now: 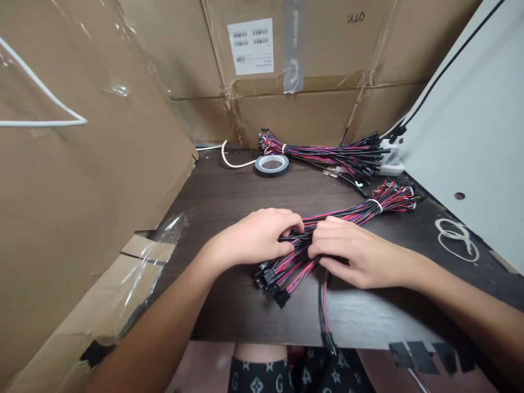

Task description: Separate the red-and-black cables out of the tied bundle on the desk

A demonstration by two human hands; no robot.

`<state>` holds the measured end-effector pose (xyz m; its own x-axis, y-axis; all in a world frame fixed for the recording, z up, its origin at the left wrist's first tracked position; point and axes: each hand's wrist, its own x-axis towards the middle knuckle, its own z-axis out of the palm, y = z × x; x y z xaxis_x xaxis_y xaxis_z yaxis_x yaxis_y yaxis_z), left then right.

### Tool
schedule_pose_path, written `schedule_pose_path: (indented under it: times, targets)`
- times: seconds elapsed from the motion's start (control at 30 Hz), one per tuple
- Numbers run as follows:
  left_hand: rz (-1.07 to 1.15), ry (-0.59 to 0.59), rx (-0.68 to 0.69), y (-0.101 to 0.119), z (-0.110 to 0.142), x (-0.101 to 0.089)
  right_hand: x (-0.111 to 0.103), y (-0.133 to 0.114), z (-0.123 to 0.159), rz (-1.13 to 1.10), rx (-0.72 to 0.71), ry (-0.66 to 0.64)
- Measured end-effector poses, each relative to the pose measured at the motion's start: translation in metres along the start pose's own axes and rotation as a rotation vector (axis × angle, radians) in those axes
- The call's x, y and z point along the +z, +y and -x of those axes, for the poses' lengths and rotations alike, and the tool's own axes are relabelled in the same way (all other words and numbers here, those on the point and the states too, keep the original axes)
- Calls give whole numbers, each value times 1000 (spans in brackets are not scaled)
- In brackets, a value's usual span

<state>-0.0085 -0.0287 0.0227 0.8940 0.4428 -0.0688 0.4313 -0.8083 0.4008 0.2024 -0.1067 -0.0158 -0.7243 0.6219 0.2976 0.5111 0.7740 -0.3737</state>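
A bundle of red, blue and black wires (350, 213) lies slantwise on the dark table, bound by a white tie (375, 205) near its far right end. Black connectors (275, 283) fan out at its near left end. My left hand (266, 234) curls its fingers and thumb round part of the bundle from the left. Close beside it, my right hand (347, 251) is closed on the bundle's wires, fingertips hidden underneath. One separate lead (326, 308) hangs from below my right hand, its black connector over the table's front edge.
Behind lies a second tied wire bundle (327, 153), with a roll of black tape (272, 165) near it. A coiled pale cord (457, 239) rests at right. Cardboard (98, 164) walls the left and back; a white panel (470, 125) stands right. Black tape strips (423, 356) hang off the front edge.
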Motion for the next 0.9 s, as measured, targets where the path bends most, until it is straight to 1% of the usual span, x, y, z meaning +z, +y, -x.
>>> schedule_pose_path:
  times: [0.17, 0.37, 0.47, 0.53, 0.63, 0.8, 0.9]
  targets:
    - [-18, -5, -7, 1, 0, 1, -2, 0, 0, -56, 2, -32]
    - [-19, 15, -6, 0, 0, 3, -8, -4, 2, -90, 49, -175]
    - [-17, 16, -9, 0, -1, 3, -8, -4, 2, -43, 51, -208]
    - [-15, 17, -12, 0, -1, 3, -6, -4, 2, 9, 35, -200]
    - [-15, 18, -15, 1, -1, 3, -3, -3, 2, 65, 5, -156]
    - [-12, 21, -14, 1, -1, 4, -1, 0, 2, 94, -27, -68]
    - [-13, 20, -12, 2, -1, 3, -1, 0, 1, 99, -26, -51]
